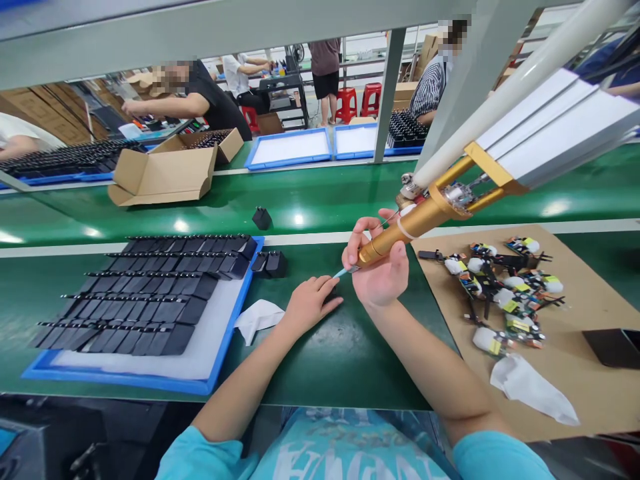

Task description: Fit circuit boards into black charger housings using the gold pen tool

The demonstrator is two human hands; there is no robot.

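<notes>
My right hand (380,273) is wrapped around the front of a gold-coloured glue dispensing gun (415,223), which slants down to the left. Its light blue nozzle (341,273) points at the fingertips of my left hand (310,303). That hand rests low over the green bench, fingers stretched out and thumb apart; whether it touches the nozzle I cannot tell. A crumpled white cloth (259,320) lies left of my left wrist. Beyond it, black adapter housings (145,300) stand in rows on a blue-rimmed tray (215,370).
Two black housings (270,265) sit beside the tray, another (261,218) farther back. At right, cardboard (445,293) carries several circuit boards (510,287), a white cloth (533,390) and a black box (615,348). An open carton (165,173) stands behind; people work beyond the frame.
</notes>
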